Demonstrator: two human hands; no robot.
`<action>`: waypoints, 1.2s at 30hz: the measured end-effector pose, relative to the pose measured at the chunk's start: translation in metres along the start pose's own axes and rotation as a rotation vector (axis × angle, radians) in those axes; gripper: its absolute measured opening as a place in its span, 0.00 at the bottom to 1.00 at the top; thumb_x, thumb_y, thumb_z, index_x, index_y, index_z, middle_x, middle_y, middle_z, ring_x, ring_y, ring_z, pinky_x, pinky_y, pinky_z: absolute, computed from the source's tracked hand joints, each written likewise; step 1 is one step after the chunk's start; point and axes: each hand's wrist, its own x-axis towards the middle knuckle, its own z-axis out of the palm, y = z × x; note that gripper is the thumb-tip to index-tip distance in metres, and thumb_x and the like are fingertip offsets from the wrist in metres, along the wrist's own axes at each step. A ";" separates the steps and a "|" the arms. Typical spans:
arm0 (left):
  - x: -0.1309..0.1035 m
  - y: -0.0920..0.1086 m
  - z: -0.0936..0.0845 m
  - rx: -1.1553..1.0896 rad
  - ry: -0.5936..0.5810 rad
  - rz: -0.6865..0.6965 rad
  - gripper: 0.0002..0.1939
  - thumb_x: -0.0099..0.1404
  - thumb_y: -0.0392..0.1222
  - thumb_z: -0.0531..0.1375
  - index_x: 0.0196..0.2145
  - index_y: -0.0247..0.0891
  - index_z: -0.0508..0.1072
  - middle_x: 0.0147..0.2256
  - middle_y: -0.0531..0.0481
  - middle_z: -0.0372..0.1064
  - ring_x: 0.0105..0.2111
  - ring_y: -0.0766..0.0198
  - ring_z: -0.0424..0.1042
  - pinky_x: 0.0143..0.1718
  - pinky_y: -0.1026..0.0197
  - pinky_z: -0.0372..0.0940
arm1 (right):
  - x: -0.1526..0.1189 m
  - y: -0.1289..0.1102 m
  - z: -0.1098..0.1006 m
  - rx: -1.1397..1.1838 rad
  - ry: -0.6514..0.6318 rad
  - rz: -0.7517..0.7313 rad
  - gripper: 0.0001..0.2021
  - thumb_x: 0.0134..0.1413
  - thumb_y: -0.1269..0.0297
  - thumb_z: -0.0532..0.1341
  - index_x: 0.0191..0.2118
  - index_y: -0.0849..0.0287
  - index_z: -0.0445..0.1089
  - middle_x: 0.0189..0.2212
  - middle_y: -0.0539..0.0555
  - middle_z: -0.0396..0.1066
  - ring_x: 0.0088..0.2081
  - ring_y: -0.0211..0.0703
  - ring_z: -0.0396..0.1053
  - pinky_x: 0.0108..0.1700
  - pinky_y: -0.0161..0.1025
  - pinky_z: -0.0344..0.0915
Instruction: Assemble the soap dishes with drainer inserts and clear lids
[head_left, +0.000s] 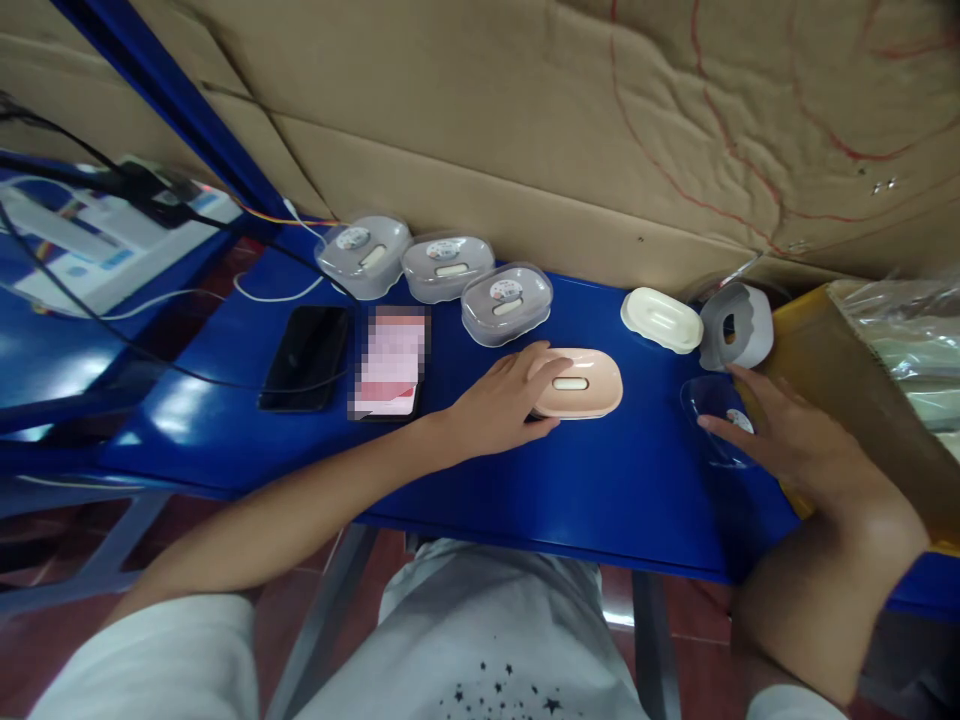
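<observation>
A peach oval box (604, 385) with a cream slot piece in its top sits on the blue table. My left hand (506, 400) grips its left end, thumb at the near side and fingers over the top. On the right, my right hand (784, 425) reaches over a clear plastic cover (705, 440) that bears a round sticker. Its thumb and fingers are spread apart around the cover; whether they touch it I cannot tell. Behind that hand lies a grey shell (754, 330) with a wavy edge, and left of it a cream tray (660, 318).
Several grey boxes with clear covers (506, 305) stand along the back. A dark phone (304, 355) and a lit phone (394, 360) lie at the left, crossed by cables. A cardboard box (825, 380) with plastic-wrapped pieces is at the right, and cardboard sheeting (480, 110) forms the back wall.
</observation>
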 end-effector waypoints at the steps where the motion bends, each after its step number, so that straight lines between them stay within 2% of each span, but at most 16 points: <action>1: 0.000 -0.001 -0.001 -0.030 0.003 -0.015 0.38 0.69 0.42 0.67 0.71 0.41 0.56 0.71 0.30 0.56 0.72 0.39 0.60 0.71 0.36 0.61 | 0.000 0.005 0.002 -0.037 -0.038 0.067 0.45 0.62 0.30 0.61 0.76 0.51 0.60 0.70 0.71 0.67 0.61 0.85 0.73 0.56 0.79 0.72; 3: -0.001 0.000 -0.003 -0.068 -0.004 -0.038 0.41 0.67 0.41 0.68 0.72 0.44 0.55 0.71 0.33 0.56 0.71 0.39 0.63 0.71 0.36 0.61 | 0.002 0.007 0.009 -0.063 -0.075 0.084 0.46 0.61 0.32 0.64 0.77 0.50 0.59 0.69 0.72 0.67 0.58 0.89 0.74 0.51 0.83 0.72; 5: -0.001 0.001 -0.006 -0.069 -0.027 -0.056 0.42 0.66 0.42 0.69 0.72 0.45 0.54 0.71 0.34 0.56 0.71 0.39 0.62 0.71 0.34 0.60 | 0.006 -0.002 0.017 -0.034 -0.045 -0.052 0.44 0.63 0.39 0.65 0.78 0.51 0.56 0.70 0.71 0.66 0.61 0.88 0.72 0.54 0.84 0.70; 7: -0.001 0.003 -0.011 -0.057 -0.044 -0.079 0.43 0.65 0.43 0.69 0.72 0.45 0.55 0.71 0.34 0.56 0.72 0.38 0.61 0.71 0.34 0.59 | 0.010 -0.015 0.023 0.036 -0.004 -0.248 0.42 0.66 0.45 0.64 0.79 0.51 0.52 0.73 0.68 0.63 0.67 0.82 0.67 0.61 0.80 0.68; 10: 0.000 0.005 -0.019 -0.041 -0.047 -0.095 0.41 0.65 0.43 0.68 0.71 0.45 0.56 0.70 0.35 0.59 0.71 0.39 0.61 0.70 0.33 0.59 | 0.010 -0.032 0.029 0.131 -0.002 -0.456 0.42 0.68 0.47 0.63 0.80 0.49 0.47 0.77 0.63 0.55 0.75 0.70 0.58 0.69 0.71 0.64; 12: 0.000 0.004 -0.024 -0.039 -0.046 -0.085 0.40 0.65 0.43 0.68 0.70 0.45 0.56 0.69 0.37 0.62 0.70 0.41 0.63 0.70 0.34 0.58 | 0.009 -0.036 0.032 0.124 -0.010 -0.469 0.44 0.67 0.47 0.65 0.80 0.48 0.46 0.79 0.63 0.50 0.77 0.68 0.53 0.71 0.70 0.61; 14: 0.000 0.002 -0.028 -0.047 -0.050 -0.078 0.40 0.66 0.43 0.68 0.70 0.45 0.56 0.69 0.38 0.63 0.70 0.42 0.63 0.70 0.35 0.58 | 0.011 -0.033 0.037 0.095 -0.007 -0.418 0.46 0.64 0.46 0.67 0.80 0.49 0.47 0.79 0.66 0.49 0.78 0.70 0.51 0.71 0.71 0.59; 17: -0.001 -0.002 -0.031 -0.078 -0.077 -0.077 0.38 0.67 0.44 0.68 0.69 0.44 0.57 0.69 0.39 0.63 0.70 0.43 0.64 0.70 0.37 0.59 | 0.019 -0.022 0.043 0.108 -0.017 -0.371 0.48 0.62 0.44 0.69 0.79 0.51 0.49 0.77 0.68 0.54 0.76 0.73 0.55 0.70 0.73 0.60; 21: -0.001 -0.006 -0.032 -0.101 -0.094 -0.067 0.37 0.68 0.45 0.68 0.69 0.43 0.58 0.69 0.37 0.62 0.70 0.42 0.64 0.69 0.37 0.62 | 0.030 -0.019 0.042 0.253 -0.011 -0.425 0.45 0.63 0.42 0.67 0.78 0.52 0.53 0.74 0.66 0.61 0.73 0.68 0.62 0.70 0.70 0.62; 24: -0.001 -0.007 -0.032 -0.110 -0.090 -0.050 0.38 0.68 0.45 0.68 0.69 0.43 0.58 0.68 0.36 0.63 0.69 0.41 0.65 0.69 0.36 0.62 | 0.030 -0.029 0.034 0.340 0.018 -0.417 0.40 0.66 0.42 0.65 0.76 0.54 0.57 0.72 0.65 0.64 0.71 0.67 0.66 0.71 0.68 0.63; 28: -0.001 -0.011 -0.028 -0.175 -0.078 -0.040 0.41 0.69 0.47 0.69 0.72 0.44 0.55 0.71 0.35 0.60 0.71 0.41 0.63 0.71 0.37 0.60 | 0.025 -0.047 0.026 0.438 0.014 -0.439 0.36 0.70 0.42 0.62 0.76 0.50 0.56 0.73 0.61 0.64 0.69 0.64 0.68 0.71 0.67 0.64; 32: -0.001 -0.016 -0.017 -0.289 -0.035 -0.030 0.52 0.67 0.51 0.72 0.77 0.47 0.46 0.77 0.34 0.49 0.75 0.40 0.56 0.75 0.36 0.55 | 0.019 -0.065 0.030 0.522 0.012 -0.586 0.35 0.73 0.44 0.60 0.78 0.44 0.52 0.76 0.57 0.59 0.73 0.62 0.63 0.73 0.65 0.62; 36: 0.001 -0.020 -0.004 -0.381 0.017 0.025 0.56 0.66 0.53 0.73 0.79 0.49 0.44 0.77 0.34 0.48 0.77 0.40 0.53 0.75 0.35 0.54 | 0.013 -0.084 0.042 0.510 0.029 -0.732 0.36 0.75 0.49 0.59 0.80 0.41 0.46 0.78 0.57 0.55 0.76 0.60 0.57 0.75 0.65 0.58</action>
